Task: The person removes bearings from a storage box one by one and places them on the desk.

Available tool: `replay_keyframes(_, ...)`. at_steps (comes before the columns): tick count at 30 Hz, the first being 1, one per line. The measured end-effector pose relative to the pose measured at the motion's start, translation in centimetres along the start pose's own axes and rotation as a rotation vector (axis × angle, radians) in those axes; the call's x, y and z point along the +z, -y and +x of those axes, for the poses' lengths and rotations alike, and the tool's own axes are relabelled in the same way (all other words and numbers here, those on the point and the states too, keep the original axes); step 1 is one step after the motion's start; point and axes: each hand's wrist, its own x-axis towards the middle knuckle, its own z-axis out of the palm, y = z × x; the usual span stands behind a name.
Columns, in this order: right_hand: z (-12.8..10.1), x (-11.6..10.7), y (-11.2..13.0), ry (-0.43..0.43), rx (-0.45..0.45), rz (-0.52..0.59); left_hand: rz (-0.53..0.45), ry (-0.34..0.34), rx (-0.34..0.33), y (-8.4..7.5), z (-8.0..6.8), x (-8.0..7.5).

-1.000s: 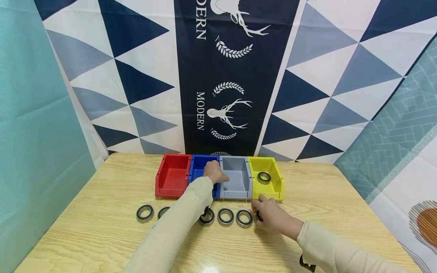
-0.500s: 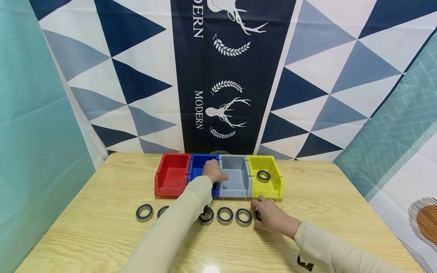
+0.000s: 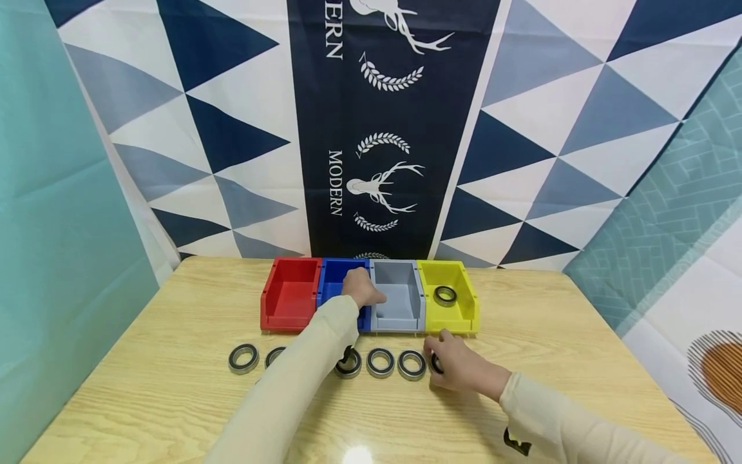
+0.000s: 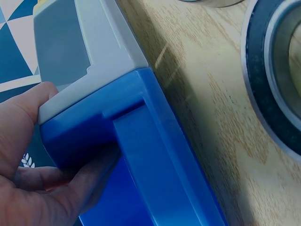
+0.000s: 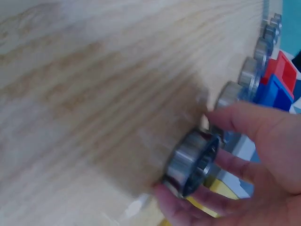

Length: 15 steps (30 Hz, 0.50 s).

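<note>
Left hand (image 3: pixel 362 291) grips the wall where the blue bin (image 3: pixel 333 287) meets the grey bin (image 3: pixel 397 296); the left wrist view shows the fingers (image 4: pixel 56 188) curled round the blue rim and the thumb against the grey one, so it seems to be steadying the row. To the left of that hand stands the red bin (image 3: pixel 290 299), and to its right, past the grey one, the yellow bin (image 3: pixel 464 303) with one bearing ring (image 3: pixel 445 295) lying flat in it.

Nearer the person, a row of rings lies on the tabletop (image 3: pixel 145 399), with the sleeve of the left arm crossing it; two rings (image 3: pixel 380 362) lie just left of the right hand.

Right hand (image 3: pixel 458 367) rests on the tabletop just in front of the yellow bin, its fingers (image 5: pixel 244 169) pinching a ring (image 5: pixel 190 162) tipped up on its edge, as the right wrist view shows.

Judging by this, the step in hand is picking that ring up from the end of the row. The next move would call for a firm pinch, a lift clear of the tabletop, and a short carry forward over a bin's front wall.
</note>
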Motion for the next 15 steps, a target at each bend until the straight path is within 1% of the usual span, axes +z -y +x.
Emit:
replay_keyframes(4, 0.3, -2.1, 0.1, 0.206, 0.052, 0.035, -0.002, 0.004, -0.002, -0.1, 0.0, -0.1)
replay_keyframes(8, 1.3, -4.9, 0.3, 0.371, 0.062, 0.001, -0.010, 0.008, 0.000, -0.1, 0.0, -0.1)
replay_keyframes(12, 2.7, -7.6, 0.4, 0.498, 0.111, -0.023, -0.013, 0.006, -0.003, -0.1, 0.0, -0.1)
replay_keyframes(15, 4.0, -9.1, 0.0, 0.544, 0.175, -0.073, -0.018, 0.010, -0.013, 0.0, -0.1, -0.2)
